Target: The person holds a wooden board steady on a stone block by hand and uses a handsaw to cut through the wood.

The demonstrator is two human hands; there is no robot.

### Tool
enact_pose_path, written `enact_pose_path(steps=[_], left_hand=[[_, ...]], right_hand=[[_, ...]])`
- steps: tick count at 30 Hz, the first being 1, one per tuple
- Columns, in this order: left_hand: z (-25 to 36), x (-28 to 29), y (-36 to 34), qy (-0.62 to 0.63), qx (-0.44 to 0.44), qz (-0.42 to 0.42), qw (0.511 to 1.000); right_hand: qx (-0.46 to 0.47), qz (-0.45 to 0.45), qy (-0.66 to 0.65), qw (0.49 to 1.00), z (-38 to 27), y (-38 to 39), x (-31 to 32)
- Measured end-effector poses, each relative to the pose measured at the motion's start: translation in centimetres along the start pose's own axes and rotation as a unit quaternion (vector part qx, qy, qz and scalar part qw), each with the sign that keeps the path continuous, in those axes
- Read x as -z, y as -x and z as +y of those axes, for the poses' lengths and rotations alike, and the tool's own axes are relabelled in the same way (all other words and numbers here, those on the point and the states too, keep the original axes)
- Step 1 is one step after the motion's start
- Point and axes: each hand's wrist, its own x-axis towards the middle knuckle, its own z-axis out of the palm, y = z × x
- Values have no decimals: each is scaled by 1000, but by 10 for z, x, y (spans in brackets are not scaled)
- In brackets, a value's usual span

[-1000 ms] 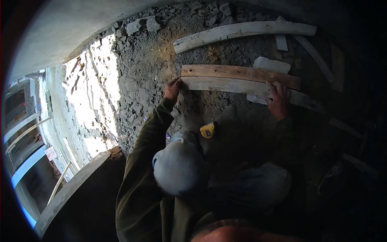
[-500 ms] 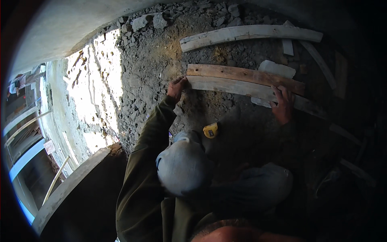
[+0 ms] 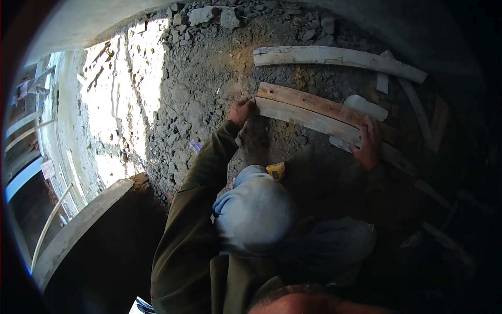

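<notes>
Nearer pale board [image 3: 308,121], right end indistinct in shadow

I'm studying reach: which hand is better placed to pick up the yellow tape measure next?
Probably the left hand: it looks nearer the tape measure than the right hand, though both are at the boards.

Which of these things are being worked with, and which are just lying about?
Being worked with:
- brown board and pale board, side by side, left hand at their near-left ends, right hand farther right

Seemingly lying about:
- yellow tape measure, untouched, perhaps a tool
- separate whitish plank
- stones
</notes>
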Motion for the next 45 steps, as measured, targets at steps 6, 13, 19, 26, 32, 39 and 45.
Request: enact_pose_path(steps=[6, 13, 19, 26, 32, 39, 45], left_hand=[[7, 1, 3, 22, 25, -8, 999], [2, 5, -1, 89, 52, 18, 995], [1, 4, -2, 56, 44, 16, 997], [1, 16, -7, 0, 70, -25, 997], [0, 18, -8, 83, 71, -47, 993], [8, 16, -4, 64, 61, -64, 994], [1, 30, -2, 38, 76, -80, 993]], right_hand=[[38, -88, 7, 995, -20, -40, -1], [59, -92, 5, 994, -20, -47, -17], [60, -92, -1, 994, -18, -49, -18], [59, -105, 7, 993, -26, -56, -11], [59, -86, 9, 994, -20, -54, -17], [77, -57, -3, 995, -18, -53, -22], [80, -54, 1, 995, -32, -56, -27]])
